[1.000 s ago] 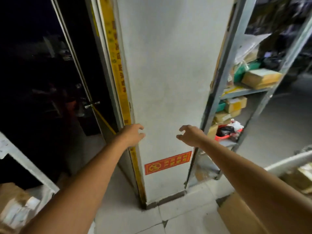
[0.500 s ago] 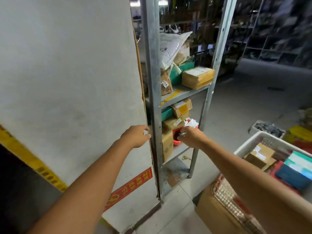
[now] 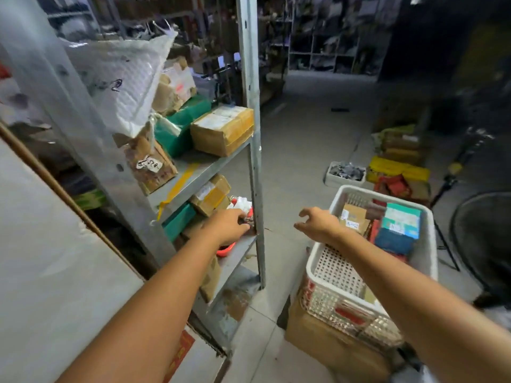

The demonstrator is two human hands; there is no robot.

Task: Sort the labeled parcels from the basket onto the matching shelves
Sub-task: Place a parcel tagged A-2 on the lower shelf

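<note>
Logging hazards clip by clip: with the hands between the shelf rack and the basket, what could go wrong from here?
1. The white basket sits on a cardboard box; leaning on its rim with the right hand might tip it.
2. The taped carton sits at the shelf's edge, so a nudge could drop it.
3. The left hand is close to the metal upright and may knock it.

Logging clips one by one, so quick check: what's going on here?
A person stands between a metal shelf rack and a white basket of parcels. The right hand hovers at the basket's edge, fingers loosely curled, nothing in its grip. The left hand reaches toward the rack's lower shelf; whether it touches anything cannot be told. A brown box and a teal box lie in the basket, not yet shelved.
</note>
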